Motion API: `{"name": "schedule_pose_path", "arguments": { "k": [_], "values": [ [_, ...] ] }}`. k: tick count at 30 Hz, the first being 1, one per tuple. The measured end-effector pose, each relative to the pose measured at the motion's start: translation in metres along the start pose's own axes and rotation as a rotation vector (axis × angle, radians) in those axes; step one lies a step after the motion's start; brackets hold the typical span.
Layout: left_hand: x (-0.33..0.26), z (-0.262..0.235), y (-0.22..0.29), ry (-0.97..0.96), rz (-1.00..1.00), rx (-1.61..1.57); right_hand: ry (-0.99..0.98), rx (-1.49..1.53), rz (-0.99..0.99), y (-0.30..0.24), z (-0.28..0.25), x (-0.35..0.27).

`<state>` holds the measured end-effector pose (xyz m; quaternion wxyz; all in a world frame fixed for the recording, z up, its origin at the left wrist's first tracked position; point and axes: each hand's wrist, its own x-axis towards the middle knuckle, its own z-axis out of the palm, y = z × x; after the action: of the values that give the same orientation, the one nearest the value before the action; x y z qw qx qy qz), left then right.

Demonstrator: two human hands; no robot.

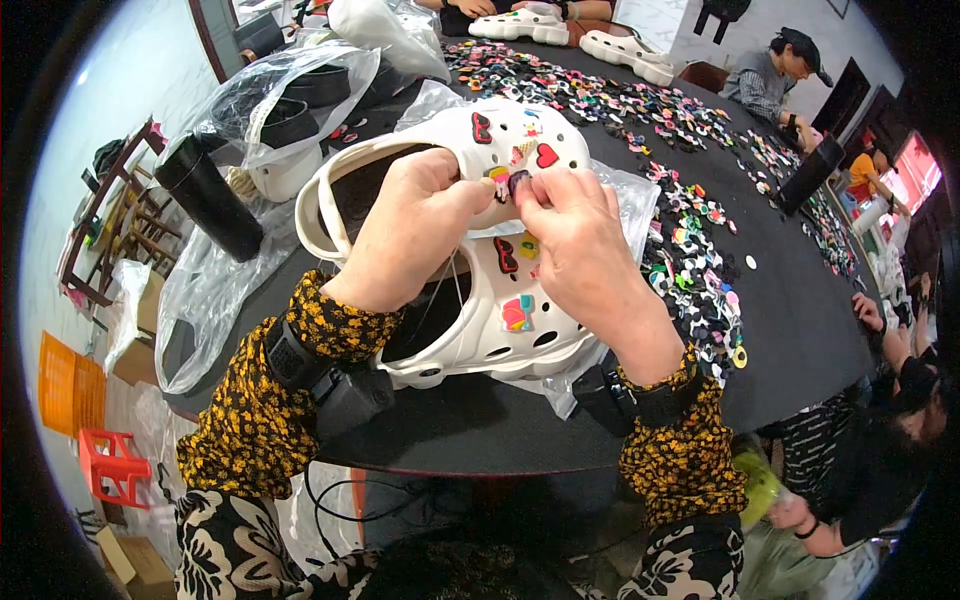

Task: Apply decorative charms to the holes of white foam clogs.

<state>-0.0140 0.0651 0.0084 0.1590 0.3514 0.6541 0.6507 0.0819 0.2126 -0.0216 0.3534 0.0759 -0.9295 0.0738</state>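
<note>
Two white clogs lie side by side on the dark table, a far clog (pixel 430 133) and a near clog (pixel 470 325), both with colourful shoe charms on their uppers. My left hand (pixel 405 225) grips the far clog's upper, its thumb beside a yellow and pink charm (pixel 497 178); some of its fingers are hidden. A small dark shoe charm (pixel 518 183) is pinched in my right hand (pixel 590 240), against the same upper. A red heart charm (pixel 546 155) sits just beyond. On the near clog shows a multicoloured square charm (pixel 517 313).
Loose charms (pixel 690 290) lie heaped along the right and far side of the black table (pixel 790 330). Black cylinders stand left (pixel 210 200) and right (pixel 812 175). Plastic bags (pixel 290 110) with clogs crowd the far left. Co-workers (pixel 770 85) sit around the table.
</note>
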Motion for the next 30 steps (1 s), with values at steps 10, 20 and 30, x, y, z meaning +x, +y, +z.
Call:
{"name": "schedule_pose_path", "arguments": {
  "k": [10, 20, 30],
  "values": [
    [0.007, -0.002, -0.006, 0.011, -0.025, -0.066, 0.057, 0.009, 0.003, 0.006, 0.002, 0.002],
    [0.014, -0.01, -0.01, -0.048, -0.151, -0.046, 0.238, 0.342, 0.217, 0.019, -0.005, -0.002],
    [0.01, -0.007, -0.002, -0.098, -0.153, -0.078, 0.328, 0.082, 0.118, 0.02, -0.002, -0.002]
  ]
}}
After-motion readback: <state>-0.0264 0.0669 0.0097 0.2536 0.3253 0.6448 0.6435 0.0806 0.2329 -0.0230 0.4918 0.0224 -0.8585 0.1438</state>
